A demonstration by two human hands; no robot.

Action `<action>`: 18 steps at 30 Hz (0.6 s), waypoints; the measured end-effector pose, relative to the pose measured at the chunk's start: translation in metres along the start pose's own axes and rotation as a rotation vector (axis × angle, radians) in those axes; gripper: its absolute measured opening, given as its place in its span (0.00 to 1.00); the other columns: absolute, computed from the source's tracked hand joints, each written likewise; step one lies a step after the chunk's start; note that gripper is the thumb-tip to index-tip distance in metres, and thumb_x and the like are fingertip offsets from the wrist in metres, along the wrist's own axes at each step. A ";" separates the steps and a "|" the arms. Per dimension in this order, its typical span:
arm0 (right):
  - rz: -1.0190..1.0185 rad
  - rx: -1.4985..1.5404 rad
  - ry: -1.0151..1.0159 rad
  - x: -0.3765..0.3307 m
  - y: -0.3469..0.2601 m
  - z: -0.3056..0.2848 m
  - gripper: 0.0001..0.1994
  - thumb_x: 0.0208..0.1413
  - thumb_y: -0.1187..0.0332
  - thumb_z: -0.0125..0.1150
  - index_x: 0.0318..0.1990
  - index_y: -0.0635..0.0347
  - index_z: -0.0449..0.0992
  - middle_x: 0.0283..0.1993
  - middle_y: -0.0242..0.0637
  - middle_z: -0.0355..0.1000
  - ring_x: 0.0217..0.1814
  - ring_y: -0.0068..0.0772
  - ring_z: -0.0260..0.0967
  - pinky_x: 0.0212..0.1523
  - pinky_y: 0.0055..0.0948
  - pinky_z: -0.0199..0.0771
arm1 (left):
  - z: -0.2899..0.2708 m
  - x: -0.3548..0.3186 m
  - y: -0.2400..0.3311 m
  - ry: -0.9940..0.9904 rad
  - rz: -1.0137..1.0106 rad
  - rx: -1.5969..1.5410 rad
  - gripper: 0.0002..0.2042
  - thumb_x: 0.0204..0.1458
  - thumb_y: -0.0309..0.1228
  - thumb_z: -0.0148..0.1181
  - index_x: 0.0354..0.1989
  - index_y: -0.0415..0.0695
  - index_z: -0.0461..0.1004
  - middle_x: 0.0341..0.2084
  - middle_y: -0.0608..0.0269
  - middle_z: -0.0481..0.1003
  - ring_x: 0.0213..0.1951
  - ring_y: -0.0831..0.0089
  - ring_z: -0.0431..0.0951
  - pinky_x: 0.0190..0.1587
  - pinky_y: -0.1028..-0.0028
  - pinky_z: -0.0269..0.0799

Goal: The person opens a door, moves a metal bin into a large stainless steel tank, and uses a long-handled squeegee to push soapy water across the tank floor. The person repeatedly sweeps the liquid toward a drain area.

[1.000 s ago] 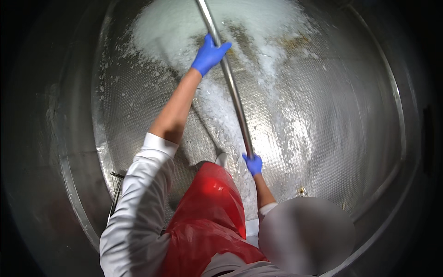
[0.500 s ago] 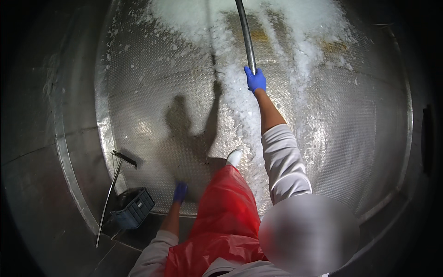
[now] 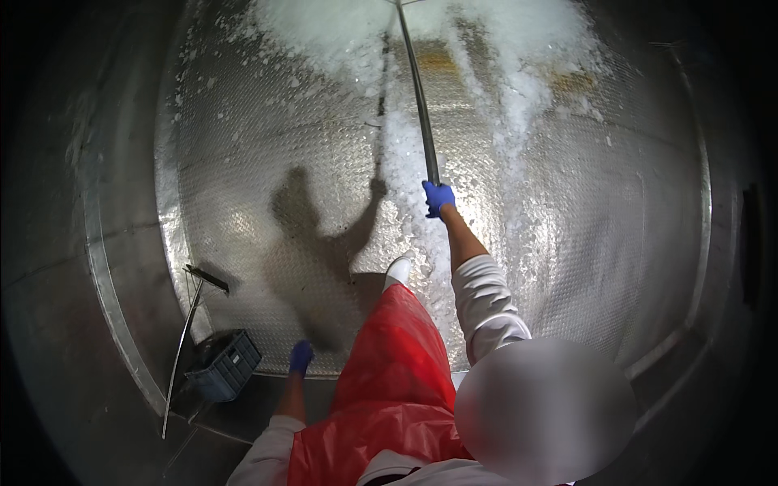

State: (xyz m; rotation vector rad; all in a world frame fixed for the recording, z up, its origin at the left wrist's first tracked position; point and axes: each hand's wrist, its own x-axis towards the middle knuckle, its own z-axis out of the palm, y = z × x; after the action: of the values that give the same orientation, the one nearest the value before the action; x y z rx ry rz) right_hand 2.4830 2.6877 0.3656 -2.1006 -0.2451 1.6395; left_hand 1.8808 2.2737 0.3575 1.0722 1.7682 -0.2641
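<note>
My right hand, in a blue glove, is closed round the near end of a long metal pole. The pole runs away from me up to a heap of crushed ice at the far edge. A thin piece shows at its far tip, mostly cut off by the picture's edge, so its kind is unclear. My left hand, also gloved in blue, hangs low at my left side, away from the pole. Its fingers are too dark and blurred to make out.
A textured metal floor lies in front of me, with a strip of ice across it. At the left a floor squeegee leans by a grey-blue plastic crate. My white boot stands on the metal below my red apron.
My right hand has drawn back toward me with the pole, and more of the pole's far end shows. My left hand has shifted slightly left and down.
</note>
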 end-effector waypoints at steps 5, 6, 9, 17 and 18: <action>-0.078 -0.313 0.140 -0.076 0.071 -0.064 0.28 0.54 0.48 0.59 0.48 0.67 0.74 0.31 0.48 0.76 0.25 0.42 0.77 0.25 0.45 0.82 | -0.024 0.090 0.239 0.036 0.204 -0.484 0.17 0.63 0.45 0.52 0.45 0.44 0.74 0.32 0.65 0.75 0.30 0.78 0.74 0.35 0.73 0.73; -0.082 -0.380 0.195 -0.106 0.083 -0.082 0.31 0.53 0.45 0.59 0.50 0.68 0.75 0.34 0.52 0.78 0.29 0.45 0.79 0.24 0.40 0.82 | -0.019 0.101 0.282 0.100 0.324 -0.451 0.19 0.64 0.48 0.48 0.33 0.43 0.71 0.24 0.64 0.72 0.26 0.77 0.71 0.31 0.71 0.68; -0.062 -0.428 0.268 -0.178 0.140 -0.141 0.32 0.53 0.43 0.59 0.50 0.66 0.75 0.35 0.52 0.79 0.29 0.45 0.79 0.27 0.39 0.81 | -0.001 0.123 0.390 -0.061 0.521 -0.499 0.16 0.64 0.42 0.51 0.43 0.41 0.74 0.29 0.64 0.74 0.30 0.77 0.73 0.34 0.72 0.72; -0.075 -0.530 0.428 -0.358 0.348 -0.242 0.31 0.50 0.40 0.61 0.44 0.63 0.78 0.34 0.58 0.77 0.35 0.57 0.78 0.39 0.48 0.76 | 0.165 0.079 0.507 -0.407 0.450 -0.379 0.20 0.63 0.40 0.53 0.59 0.44 0.67 0.42 0.60 0.76 0.39 0.72 0.77 0.36 0.73 0.75; -0.087 -0.540 0.452 -0.386 0.377 -0.249 0.31 0.49 0.40 0.62 0.42 0.63 0.78 0.32 0.58 0.77 0.34 0.57 0.77 0.38 0.49 0.76 | 0.189 0.065 0.508 -0.463 0.402 -0.371 0.21 0.63 0.41 0.53 0.61 0.45 0.65 0.44 0.59 0.75 0.40 0.71 0.78 0.36 0.73 0.74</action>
State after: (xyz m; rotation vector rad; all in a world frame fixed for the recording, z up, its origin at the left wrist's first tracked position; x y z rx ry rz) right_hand 2.5622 2.1367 0.5743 -2.7417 -0.6738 1.0793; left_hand 2.3825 2.4894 0.3604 0.9731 1.1062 0.0633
